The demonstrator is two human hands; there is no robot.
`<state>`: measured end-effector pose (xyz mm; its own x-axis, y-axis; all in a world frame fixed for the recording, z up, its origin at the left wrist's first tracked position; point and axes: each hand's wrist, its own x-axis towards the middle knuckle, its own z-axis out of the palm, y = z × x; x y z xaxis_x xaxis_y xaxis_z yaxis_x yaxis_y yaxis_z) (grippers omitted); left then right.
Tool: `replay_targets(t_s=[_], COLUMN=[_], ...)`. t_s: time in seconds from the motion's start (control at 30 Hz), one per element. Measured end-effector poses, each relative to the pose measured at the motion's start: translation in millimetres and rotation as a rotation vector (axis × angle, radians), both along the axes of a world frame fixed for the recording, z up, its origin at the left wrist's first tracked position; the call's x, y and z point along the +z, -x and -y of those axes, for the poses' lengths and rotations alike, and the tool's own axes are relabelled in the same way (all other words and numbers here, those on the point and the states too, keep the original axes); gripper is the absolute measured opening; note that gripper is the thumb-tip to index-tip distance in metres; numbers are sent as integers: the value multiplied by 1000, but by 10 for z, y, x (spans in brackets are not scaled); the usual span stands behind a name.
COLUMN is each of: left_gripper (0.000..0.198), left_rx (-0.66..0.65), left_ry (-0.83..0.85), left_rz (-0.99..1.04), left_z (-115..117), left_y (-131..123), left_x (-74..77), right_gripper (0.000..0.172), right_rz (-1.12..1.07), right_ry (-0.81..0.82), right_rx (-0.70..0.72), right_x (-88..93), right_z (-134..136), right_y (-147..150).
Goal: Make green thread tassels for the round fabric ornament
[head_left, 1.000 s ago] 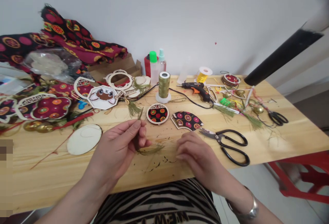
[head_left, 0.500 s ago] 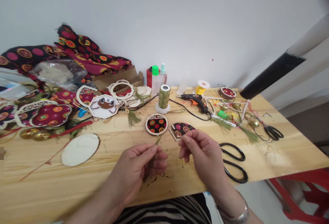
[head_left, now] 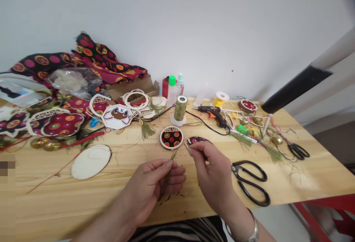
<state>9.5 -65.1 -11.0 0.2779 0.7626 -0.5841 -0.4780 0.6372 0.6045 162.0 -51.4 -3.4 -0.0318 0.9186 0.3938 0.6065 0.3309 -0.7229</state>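
Between the thumb and fingers of my left hand [head_left: 151, 184] is a bundle of olive-green thread [head_left: 173, 155], its top sticking up past the thumb and the rest running down along the palm. My right hand [head_left: 213, 175] is pinched shut just to the right; whatever thin thing may be in the pinch is too small to see. Just beyond the left hand lies a round wooden-framed ornament [head_left: 172, 138] with patterned black fabric. A folded patterned fabric piece [head_left: 196, 139] is partly hidden behind the right hand. Large black-handled scissors [head_left: 253, 182] rest right of that hand.
A spool of olive thread [head_left: 181, 109] stands behind the round ornament. Farther right are a glue gun [head_left: 212, 114] with its cord, a yellow spool [head_left: 220, 99] and smaller scissors [head_left: 298, 151]. An oval white piece [head_left: 91, 161] lies left, before piled ornaments and fabric [head_left: 111, 62].
My right hand has moved up and slightly left, over the fabric piece, uncovering more of the large scissors. The left hand keeps its hold on the thread. The view has shifted slightly.
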Motion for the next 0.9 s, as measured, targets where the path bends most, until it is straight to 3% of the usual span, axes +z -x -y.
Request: replay_targets(t_s=[0.1, 0.2, 0.5, 0.9], left_gripper=[8, 5, 2, 9], left_rx=[52, 130, 204, 202], left_ry=[-55, -78, -76, -101], left_rz=[65, 42, 81, 66], left_z=[-11, -23, -54, -45], left_y=[-4, 16, 33, 29], left_x=[-2, 7, -14, -20], right_gripper=[16, 18, 15, 14], right_rz=[48, 71, -14, -64], right_ry=[-63, -20, 132, 233], right_rx=[183, 300, 318, 381], right_x=[-77, -177, -302, -292], right_z=[161, 304, 381, 397], right_y=[78, 126, 146, 116])
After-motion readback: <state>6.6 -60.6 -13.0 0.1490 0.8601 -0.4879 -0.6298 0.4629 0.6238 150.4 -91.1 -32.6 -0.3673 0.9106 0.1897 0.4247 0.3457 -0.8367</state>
